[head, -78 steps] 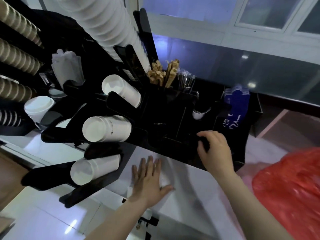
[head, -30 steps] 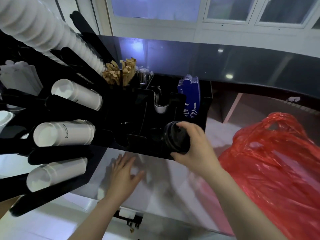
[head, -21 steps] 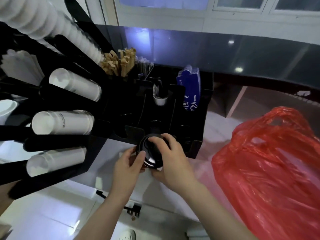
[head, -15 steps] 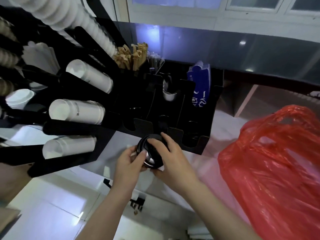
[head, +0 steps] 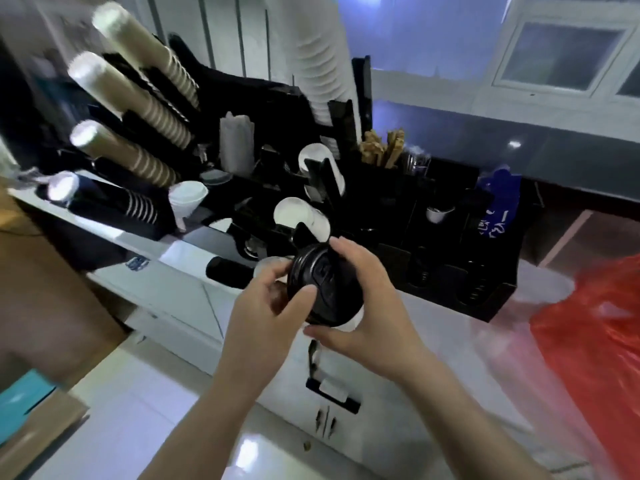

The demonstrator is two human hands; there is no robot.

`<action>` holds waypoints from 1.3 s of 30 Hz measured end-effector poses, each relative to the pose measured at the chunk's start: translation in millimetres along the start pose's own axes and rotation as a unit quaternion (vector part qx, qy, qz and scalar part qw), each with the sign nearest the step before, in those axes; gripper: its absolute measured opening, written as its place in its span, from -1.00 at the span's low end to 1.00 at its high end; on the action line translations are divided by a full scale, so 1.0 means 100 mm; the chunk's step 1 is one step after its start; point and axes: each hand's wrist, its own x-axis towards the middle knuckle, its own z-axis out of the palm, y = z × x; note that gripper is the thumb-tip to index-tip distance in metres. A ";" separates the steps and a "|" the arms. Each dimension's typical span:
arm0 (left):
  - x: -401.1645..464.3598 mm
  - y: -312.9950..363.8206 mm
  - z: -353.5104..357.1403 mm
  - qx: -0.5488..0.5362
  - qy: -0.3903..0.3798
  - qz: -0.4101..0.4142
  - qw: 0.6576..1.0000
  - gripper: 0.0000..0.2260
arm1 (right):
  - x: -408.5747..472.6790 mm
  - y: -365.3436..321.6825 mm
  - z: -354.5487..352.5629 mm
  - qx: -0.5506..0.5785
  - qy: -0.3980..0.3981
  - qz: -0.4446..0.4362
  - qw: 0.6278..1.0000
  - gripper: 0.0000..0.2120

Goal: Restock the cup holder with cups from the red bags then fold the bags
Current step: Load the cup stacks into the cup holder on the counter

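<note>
Both hands hold a stack of black lids (head: 325, 284) in front of the black cup holder (head: 450, 258). My left hand (head: 266, 310) pinches the stack's left edge with thumb and fingers. My right hand (head: 367, 306) wraps it from the right and below. White cup stacks (head: 301, 218) lie in the holder's slots, and a tall white stack (head: 318, 53) rises above it. Brown ribbed cup stacks (head: 138, 109) fill the racks at the left. The red bag (head: 595, 341) lies on the counter at the right edge.
The white counter (head: 166, 289) runs under the holder. Wooden stirrers (head: 381, 150), a blue packet (head: 498, 202) and a white lidded cup (head: 187, 199) sit in or beside the organiser. A brown surface (head: 45, 306) with a teal object (head: 24, 400) is at lower left.
My right hand took the black lids out of the organiser and brought them toward me; my left hand left the counter and joined it. The view swung left, showing the brown cup racks.
</note>
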 end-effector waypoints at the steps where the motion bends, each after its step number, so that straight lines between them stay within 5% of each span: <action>1: -0.05 0.05 -0.21 0.004 0.004 0.011 1.000 -0.85 | 0.03 -0.16 0.14 0.002 0.009 -0.017 1.000 -0.07; 10: -0.06 -0.01 -1.60 -0.014 0.044 -0.022 0.999 -0.77 | 0.49 -0.97 1.23 0.005 0.011 -0.039 0.999 -0.11; 23: 0.86 -0.59 -2.45 -0.008 0.083 -0.043 0.996 -0.61 | 1.55 -0.61 2.39 0.056 0.018 -0.040 0.997 -0.07; 28: 1.52 -0.83 -2.59 0.004 0.029 -0.041 0.999 -0.70 | 2.04 -0.28 2.78 0.041 0.060 -0.015 0.997 -0.03; 39: 2.55 -1.51 -2.32 0.012 -0.131 -0.044 0.990 -0.65 | 2.35 0.32 2.90 -0.054 0.175 0.192 0.964 -0.10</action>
